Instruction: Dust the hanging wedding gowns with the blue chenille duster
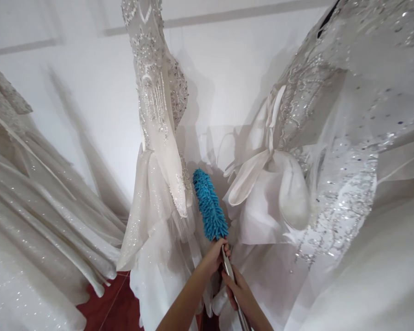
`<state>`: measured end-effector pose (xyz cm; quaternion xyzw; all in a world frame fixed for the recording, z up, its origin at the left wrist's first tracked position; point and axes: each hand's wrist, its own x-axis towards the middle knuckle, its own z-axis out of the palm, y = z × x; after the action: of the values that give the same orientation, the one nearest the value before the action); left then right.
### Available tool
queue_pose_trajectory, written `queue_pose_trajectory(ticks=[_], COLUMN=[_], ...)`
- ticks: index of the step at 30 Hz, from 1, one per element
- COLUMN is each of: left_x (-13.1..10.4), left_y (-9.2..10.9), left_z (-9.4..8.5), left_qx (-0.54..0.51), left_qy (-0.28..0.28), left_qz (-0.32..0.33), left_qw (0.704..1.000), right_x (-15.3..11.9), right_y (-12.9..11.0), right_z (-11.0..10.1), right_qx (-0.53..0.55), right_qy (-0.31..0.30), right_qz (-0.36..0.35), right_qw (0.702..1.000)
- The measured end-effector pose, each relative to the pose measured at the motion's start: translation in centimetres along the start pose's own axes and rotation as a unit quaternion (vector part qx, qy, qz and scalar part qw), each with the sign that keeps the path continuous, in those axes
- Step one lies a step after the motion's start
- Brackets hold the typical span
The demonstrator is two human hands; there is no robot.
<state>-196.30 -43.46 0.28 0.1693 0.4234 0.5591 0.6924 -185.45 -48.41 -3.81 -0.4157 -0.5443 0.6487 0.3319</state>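
A blue fluffy duster (209, 204) points up and slightly left near the middle, its head in the gap between two white dresses. My left hand (218, 254) is wrapped round the metal handle just below the blue head. Lower down, my right hand (236, 287) grips the same handle. Left of the duster hangs a narrow beaded dress (155, 101) with a sheer skirt. To its right is a white dress with a large bow (262, 179). No clear contact shows between the duster head and either dress.
A white wall (224, 64) stands behind the dresses. Another dress with a glittery, wide skirt (31, 220) spreads at the left. A sequined gown (348, 184) fills the right side. Red tiled floor (115, 303) shows at the lower left, between the hems.
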Motion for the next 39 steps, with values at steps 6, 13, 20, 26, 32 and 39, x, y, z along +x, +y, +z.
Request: queue_pose_trajectory(ticks=[6, 13, 20, 26, 32, 39], left_x=[-2.7, -3.1, -2.8, -2.4, -2.1, -1.9], left_y=[6.3, 8.6, 7.7, 6.9, 7.4, 8.0], left_z=[3.4, 2.5, 1.4, 1.1, 1.9, 1.7], left_qx=[0.051, 0.123, 0.086, 0.078, 0.106, 0.109], left_qy=[-0.085, -0.083, -0.060, -0.066, -0.071, -0.047], left_qz=[0.087, 0.100, 0.096, 0.083, 0.106, 0.132], left_qw=[0.991, 0.984, 0.990, 0.991, 0.986, 0.984], right_x=[0.6, 1.7, 1.8, 1.6, 2.0, 2.9], right_y=[-5.7, -7.7, -6.4, -5.8, -6.7, -6.3], right_z=[0.7, 2.2, 2.4, 2.3, 2.3, 2.7], right_qx=[0.020, 0.003, -0.022, 0.012, 0.060, 0.071], right_qy=[-0.030, -0.055, -0.054, -0.056, -0.067, -0.083], right_qz=[-0.043, -0.069, -0.059, -0.045, -0.036, -0.038], right_qw=[0.998, 0.996, 0.997, 0.997, 0.995, 0.993])
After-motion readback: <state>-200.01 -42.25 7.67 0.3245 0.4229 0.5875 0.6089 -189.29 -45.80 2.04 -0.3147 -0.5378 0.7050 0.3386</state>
